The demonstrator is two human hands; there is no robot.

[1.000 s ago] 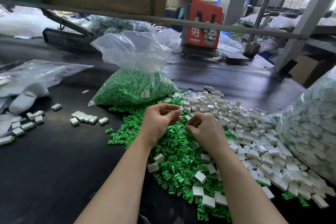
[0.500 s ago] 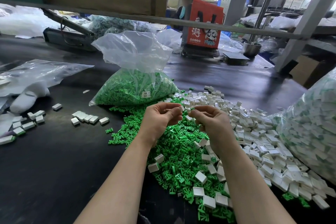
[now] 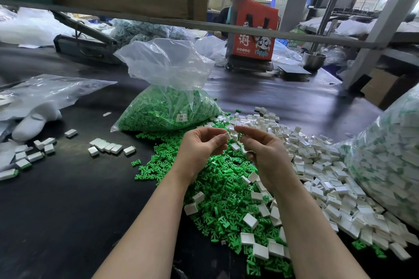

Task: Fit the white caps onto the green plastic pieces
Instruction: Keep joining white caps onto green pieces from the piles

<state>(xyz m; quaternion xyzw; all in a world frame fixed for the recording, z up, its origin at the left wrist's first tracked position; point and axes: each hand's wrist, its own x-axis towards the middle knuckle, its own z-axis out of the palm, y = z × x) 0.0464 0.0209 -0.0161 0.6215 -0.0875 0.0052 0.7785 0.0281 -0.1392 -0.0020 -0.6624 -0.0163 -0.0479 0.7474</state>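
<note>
Both hands are raised, palms inward, over a pile of green pieces (image 3: 217, 188). Left hand (image 3: 199, 149) pinches a white cap (image 3: 227, 135); right hand (image 3: 263, 152) has curled fingers, its contents unclear. Loose white caps (image 3: 317, 165) lie to the right.

Both hands, left (image 3: 199, 147) and right (image 3: 263, 149), hover above the loose pieces (image 3: 217, 188). Behind them sits a bag (image 3: 167, 106); caps (image 3: 317, 165) lie right; finished ones (image 3: 108, 147) lie left.
</note>
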